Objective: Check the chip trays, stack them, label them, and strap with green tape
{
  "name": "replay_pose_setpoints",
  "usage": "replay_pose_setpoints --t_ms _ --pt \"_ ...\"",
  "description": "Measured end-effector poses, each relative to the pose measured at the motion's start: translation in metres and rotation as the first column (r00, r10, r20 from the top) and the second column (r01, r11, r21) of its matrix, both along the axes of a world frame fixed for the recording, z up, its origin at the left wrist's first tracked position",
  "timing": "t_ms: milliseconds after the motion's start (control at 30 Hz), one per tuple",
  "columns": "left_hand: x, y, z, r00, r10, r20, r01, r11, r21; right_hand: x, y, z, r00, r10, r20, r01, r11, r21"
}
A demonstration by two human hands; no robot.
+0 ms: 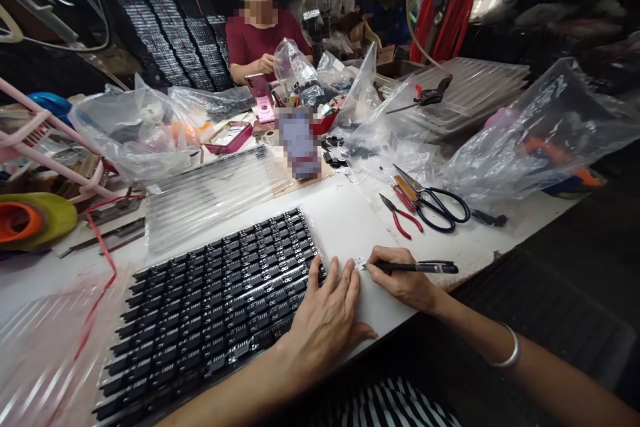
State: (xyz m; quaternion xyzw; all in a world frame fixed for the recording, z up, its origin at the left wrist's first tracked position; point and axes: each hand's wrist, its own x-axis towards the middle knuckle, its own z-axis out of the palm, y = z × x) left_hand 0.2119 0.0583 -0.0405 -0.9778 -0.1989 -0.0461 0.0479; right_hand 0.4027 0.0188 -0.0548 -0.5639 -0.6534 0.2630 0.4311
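My right hand [403, 277] pinches a black pen [433, 267], its tip touching a small white label [359, 263] with dark marks. Flat on the white table, my left hand [330, 307] has its fingers outstretched, the fingertips close to that label and beside the right edge of a clear tray. Rows of small black parts [220, 293] with printed white marks fill this tray. Beyond my right hand lie red-handled pliers [400, 215] and large scissors [440, 207] with dark blue handles.
An empty clear ribbed tray [215, 197] lies behind the filled one. A phone [300, 143] stands propped upright at the middle. Clear plastic bags [540, 127] crowd the right and back. Another person [267, 40] sits across the table, hands at a bag. An orange-yellow tape roll [37, 220] stands left.
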Motion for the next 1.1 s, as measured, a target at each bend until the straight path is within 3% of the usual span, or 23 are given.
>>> replay_pose_setpoints --t_ms 1100 --pt "-0.0016 -0.0007 0.0017 1.0 -0.017 0.0 0.017 1.0 0.019 0.0012 0.0016 -0.0059 0.998 0.041 0.053 -0.041 0.999 0.005"
